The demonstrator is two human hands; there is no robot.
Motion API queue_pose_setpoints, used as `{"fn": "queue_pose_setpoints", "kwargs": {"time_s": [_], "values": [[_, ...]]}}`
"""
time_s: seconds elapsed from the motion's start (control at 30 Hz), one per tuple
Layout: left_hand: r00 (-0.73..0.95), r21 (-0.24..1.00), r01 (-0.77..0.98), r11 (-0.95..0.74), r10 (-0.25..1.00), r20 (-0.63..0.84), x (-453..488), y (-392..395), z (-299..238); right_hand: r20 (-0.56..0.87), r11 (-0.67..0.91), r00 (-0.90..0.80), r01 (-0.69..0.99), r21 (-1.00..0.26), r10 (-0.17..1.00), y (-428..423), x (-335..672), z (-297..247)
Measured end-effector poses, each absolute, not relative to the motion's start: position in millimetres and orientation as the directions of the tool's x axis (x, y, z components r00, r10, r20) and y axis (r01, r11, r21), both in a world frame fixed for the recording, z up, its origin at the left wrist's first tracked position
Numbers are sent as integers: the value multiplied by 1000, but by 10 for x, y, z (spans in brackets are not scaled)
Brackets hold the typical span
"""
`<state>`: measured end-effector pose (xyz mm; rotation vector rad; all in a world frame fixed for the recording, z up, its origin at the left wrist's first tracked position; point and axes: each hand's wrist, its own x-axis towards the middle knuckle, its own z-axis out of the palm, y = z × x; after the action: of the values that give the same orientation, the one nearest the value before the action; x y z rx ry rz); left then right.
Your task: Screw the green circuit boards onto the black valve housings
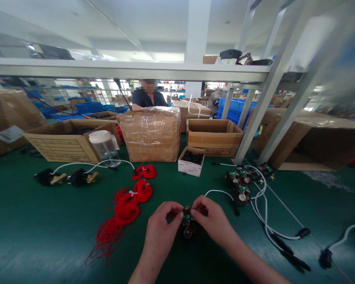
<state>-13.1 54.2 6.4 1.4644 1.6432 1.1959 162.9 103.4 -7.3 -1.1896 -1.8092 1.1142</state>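
Observation:
A small black assembly with a green circuit board (188,223) lies on the green table at the front middle. A round silvery part shows at its near end, brass-coloured metal at its far end. My left hand (165,221) is closed in a pinch at the left of its far end. From the other side my right hand (210,217) pinches the same end, thumb and forefinger together. Between the fingertips runs a short black piece, partly covered by them. A white cable (220,191) ends just behind my right hand.
Bundles of red cord (127,209) lie to the left. Similar board assemblies (243,193) with white cables sit at right, two black units (79,178) at far left. Behind stand a small box of black parts (192,157), a plastic jar (104,146) and cartons (150,136). A person (149,98) is beyond.

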Motion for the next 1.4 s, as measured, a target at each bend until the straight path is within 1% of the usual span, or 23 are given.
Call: {"fn": "queue_pose_setpoints", "kwargs": {"time_s": [0.13,0.3,0.4,0.47,0.57,0.77,0.83,0.97,1.07,1.23,1.4], "values": [[-181,908,418,-36,976,122,-128,549,62,138,287,-375,377,-881,917,1039,1642,-27],[-191,906,421,-44,972,136,-128,547,57,159,331,-375,456,-826,913,993,1587,63],[-199,898,437,-56,967,157,-137,539,51,179,352,-379,460,-815,908,977,1517,92],[-195,893,445,-64,967,166,-142,533,51,171,339,-376,443,-830,911,989,1491,80],[-190,889,452,-73,966,176,-145,524,60,127,277,-357,410,-869,925,1031,1500,24],[-188,894,442,-67,968,165,-140,515,80,71,197,-340,352,-915,938,1087,1597,-54],[-183,892,447,-59,971,156,-138,513,84,61,177,-348,313,-933,935,1085,1628,-43],[-181,888,458,-44,973,142,-132,514,83,-12,79,-421,198,-977,907,1085,1684,-19],[-175,889,454,-57,973,152,-125,516,76,11,120,-436,223,-967,900,1102,1699,-43],[-171,879,470,-76,969,176,-123,513,78,72,191,-397,269,-944,915,1102,1670,-75],[-176,880,468,-84,967,186,-124,510,90,33,145,-444,220,-965,895,1095,1698,-36]]}}
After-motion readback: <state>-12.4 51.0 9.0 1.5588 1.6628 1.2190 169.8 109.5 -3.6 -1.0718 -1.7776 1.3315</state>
